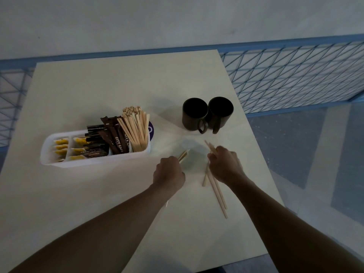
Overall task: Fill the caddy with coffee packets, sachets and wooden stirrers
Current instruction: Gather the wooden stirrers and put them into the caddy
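Observation:
A white caddy [92, 162] lies on the pale table [98, 85], left of centre. It holds yellow sachets [61, 147] at its left, dark brown coffee packets [113, 137] in the middle and a bunch of wooden stirrers [136, 128] upright at its right end. My left hand [169, 171] grips a few stirrers [183, 155] just right of the caddy. To the right, my right hand [225, 164] holds stirrers [210, 147] that stick out beyond its fingers. Loose stirrers [217, 192] lie on the table under and behind that hand.
Two dark mugs [206, 114] stand side by side beyond my hands, handles toward me. The table's right edge runs close past my right forearm. A blue wire-mesh railing [295, 75] lines the far side and the right, with grey floor below.

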Demonstrator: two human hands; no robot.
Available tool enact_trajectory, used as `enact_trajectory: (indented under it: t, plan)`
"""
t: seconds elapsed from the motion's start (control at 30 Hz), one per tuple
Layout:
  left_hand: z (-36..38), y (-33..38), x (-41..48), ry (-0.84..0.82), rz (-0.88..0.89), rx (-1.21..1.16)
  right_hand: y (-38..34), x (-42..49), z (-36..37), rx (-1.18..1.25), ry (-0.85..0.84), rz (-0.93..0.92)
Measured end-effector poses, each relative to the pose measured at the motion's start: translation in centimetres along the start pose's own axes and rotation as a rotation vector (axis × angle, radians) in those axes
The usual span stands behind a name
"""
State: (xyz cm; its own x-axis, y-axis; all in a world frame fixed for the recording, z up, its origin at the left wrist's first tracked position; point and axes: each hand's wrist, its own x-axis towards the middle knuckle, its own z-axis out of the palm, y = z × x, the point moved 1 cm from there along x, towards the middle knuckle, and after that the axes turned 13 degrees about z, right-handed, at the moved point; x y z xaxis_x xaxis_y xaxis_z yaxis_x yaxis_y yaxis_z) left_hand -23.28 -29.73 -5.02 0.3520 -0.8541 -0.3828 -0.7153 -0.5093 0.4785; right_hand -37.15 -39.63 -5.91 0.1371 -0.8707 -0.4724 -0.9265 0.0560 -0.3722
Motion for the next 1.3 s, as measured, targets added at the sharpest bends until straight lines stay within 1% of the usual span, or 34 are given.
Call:
enact_trajectory:
  t: [0.07,0.17,0.23,0.33,0.37,0.6,0.73,0.9,1.1,1.2,1.3]
  plan:
    - [-0.1,0.1,0.0,0.005,-0.009,-0.027,0.9,-0.3,0.3,-0.044,-0.047,0.061]
    - [-0.3,0.4,0.4,0.0,-0.025,-0.064,1.5,-0.9,0.4,-0.122,-0.066,0.088]
    - [-0.6,0.8,0.5,-0.018,-0.001,-0.04,1.5,-1.3,0.5,-0.142,-0.078,0.116]
    - [-1.1,1.6,0.5,-0.037,0.063,-0.028,1.5,-1.6,0.7,-0.159,-0.062,0.151]
    - [-1.1,1.7,0.7,-0.048,0.055,-0.053,1.4,-1.6,0.7,-0.179,-0.047,0.156]
    - [-0.4,2.2,1.6,-0.104,-0.027,-0.273,1.4,-1.7,0.8,-0.198,-0.022,0.149]
    - [0.1,2.5,1.6,-0.096,-0.049,-0.327,1.7,-1.7,0.7,-0.216,-0.015,0.116]
    - [0.4,3.0,1.6,-0.069,-0.064,-0.294,2.0,-1.4,0.7,-0.16,-0.059,0.061]
    - [0.8,4.0,1.8,-0.035,-0.096,-0.277,2.9,-0.8,0.6,-0.095,-0.069,0.045]
    - [1.1,4.3,2.0,-0.015,-0.117,-0.251,3.4,-0.7,0.4,0.008,-0.084,0.073]
    - [1.7,4.6,2.3,0.015,-0.094,-0.239,3.8,-0.5,-0.2,0.115,-0.086,0.094]
